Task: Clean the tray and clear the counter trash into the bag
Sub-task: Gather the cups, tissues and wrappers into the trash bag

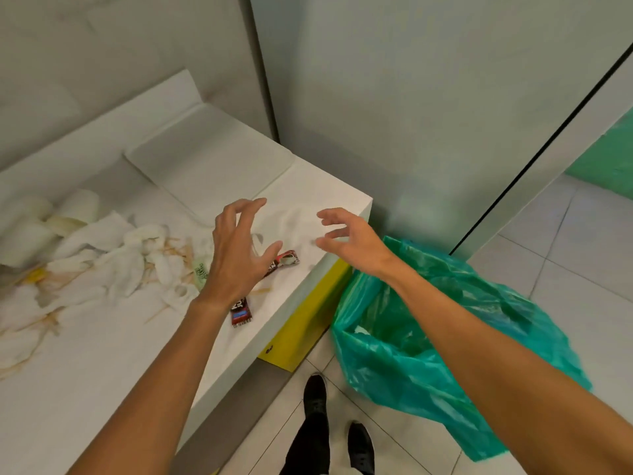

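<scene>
A white tray lies bare at the back of the white counter. Crumpled white napkins and thin wooden sticks litter the counter's left part. Two red snack wrappers lie near the corner, one beyond my left hand and one by my left wrist. My left hand hovers over the wrappers with fingers spread and holds nothing. My right hand hovers over the counter corner, fingers loosely curved, empty. A green plastic bag hangs open beside the counter, under my right forearm.
Several white paper cups lie tipped at the far left of the counter. A yellow panel runs below the counter edge. My black shoes stand on the tiled floor. Grey walls rise behind the counter.
</scene>
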